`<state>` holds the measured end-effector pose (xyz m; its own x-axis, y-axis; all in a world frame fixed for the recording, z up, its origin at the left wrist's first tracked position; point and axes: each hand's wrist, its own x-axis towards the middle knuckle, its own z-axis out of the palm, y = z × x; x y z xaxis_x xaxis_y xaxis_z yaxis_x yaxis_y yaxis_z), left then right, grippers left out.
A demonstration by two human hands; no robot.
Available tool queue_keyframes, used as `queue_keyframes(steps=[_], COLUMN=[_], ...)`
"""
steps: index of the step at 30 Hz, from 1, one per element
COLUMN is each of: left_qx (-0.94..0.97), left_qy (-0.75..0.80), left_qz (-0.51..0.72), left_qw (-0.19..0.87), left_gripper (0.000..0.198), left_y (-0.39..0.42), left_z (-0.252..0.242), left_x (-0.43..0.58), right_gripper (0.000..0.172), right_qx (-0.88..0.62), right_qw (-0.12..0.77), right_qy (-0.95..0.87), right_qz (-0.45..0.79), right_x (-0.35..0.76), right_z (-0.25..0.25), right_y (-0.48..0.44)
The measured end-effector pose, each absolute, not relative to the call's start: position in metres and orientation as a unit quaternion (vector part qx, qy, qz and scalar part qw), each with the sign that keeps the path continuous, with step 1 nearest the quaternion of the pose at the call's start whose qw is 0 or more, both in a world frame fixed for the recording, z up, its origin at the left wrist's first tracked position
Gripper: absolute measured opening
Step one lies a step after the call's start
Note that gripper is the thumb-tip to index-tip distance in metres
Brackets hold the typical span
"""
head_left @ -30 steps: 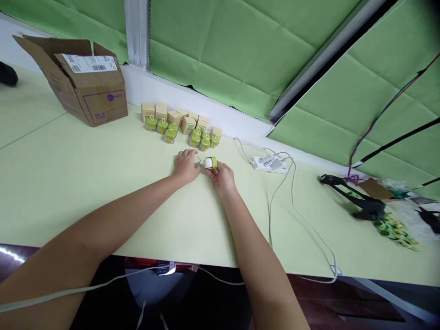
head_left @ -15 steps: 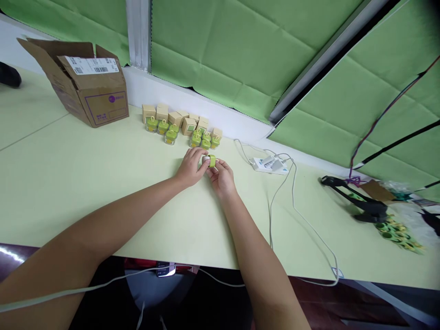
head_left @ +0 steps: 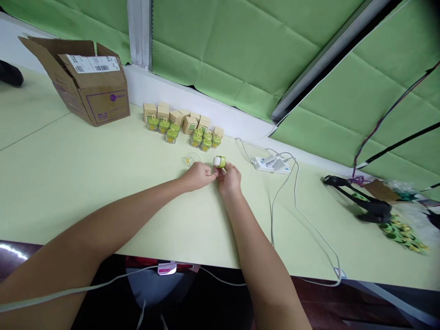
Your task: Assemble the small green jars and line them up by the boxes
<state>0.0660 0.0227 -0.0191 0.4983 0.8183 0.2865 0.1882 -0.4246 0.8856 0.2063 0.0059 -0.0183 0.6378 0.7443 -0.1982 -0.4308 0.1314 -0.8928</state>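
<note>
Green-and-white plastic cylinder (head_left: 219, 161) sits pinched by our right hand (head_left: 229, 179); our left hand (head_left: 200, 175), grip pressed together, rests beside it.

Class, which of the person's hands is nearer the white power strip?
Right. The right hand is left of the power strip and a little nearer the person; the left hand sits farther left, beyond the right one.

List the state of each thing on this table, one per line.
Brown cardboard shipping box: flaps open.
Small green-and-white cylinder: pinched in right hand.
Left hand: fingertips meet the right hand's.
White power strip: plugs inserted.
Green-lidded clear jars: closed, upright.
</note>
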Motion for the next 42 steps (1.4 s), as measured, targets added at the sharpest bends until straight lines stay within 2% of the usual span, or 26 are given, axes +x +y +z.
queue_keyframes(steps=[4, 10, 20, 24, 27, 33, 42], left_qx=[0.742, 0.676, 0.659, 0.669, 0.703, 0.75, 0.746], left_qy=[0.368, 0.395, 0.346, 0.346, 0.353, 0.352, 0.345], left_qz=[0.413, 0.441, 0.486, 0.506, 0.489, 0.452, 0.475], left_qw=[0.379, 0.439, 0.458, 0.42, 0.377, 0.33, 0.314], left_gripper=[0.048, 0.028, 0.035, 0.038, 0.036, 0.031, 0.024], left_y=[0.035, 0.047, 0.053, 0.049, 0.046, 0.042, 0.043], left_z=[-0.023, -0.027, -0.033, -0.031, -0.029, -0.027, -0.025], left_x=[0.063, 0.064, 0.064, 0.064, 0.063, 0.061, 0.061], right_gripper=[0.009, 0.008, 0.01, 0.009, 0.023, 0.026, 0.035], right_qx=[-0.514, -0.5, -0.487, -0.523, -0.514, -0.497, -0.542], right_qw=[0.736, 0.708, 0.674, 0.644, 0.615, 0.576, 0.566], right_qy=[-0.167, -0.207, -0.247, -0.247, -0.283, -0.364, -0.435], right_qz=[0.408, 0.454, 0.497, 0.501, 0.526, 0.537, 0.443], right_x=[0.208, 0.199, 0.189, 0.188, 0.188, 0.194, 0.192], right_z=[-0.02, -0.018, -0.015, -0.014, -0.013, -0.017, -0.025], right_y=[0.005, 0.003, 0.0, 0.003, 0.002, 0.0, 0.008])
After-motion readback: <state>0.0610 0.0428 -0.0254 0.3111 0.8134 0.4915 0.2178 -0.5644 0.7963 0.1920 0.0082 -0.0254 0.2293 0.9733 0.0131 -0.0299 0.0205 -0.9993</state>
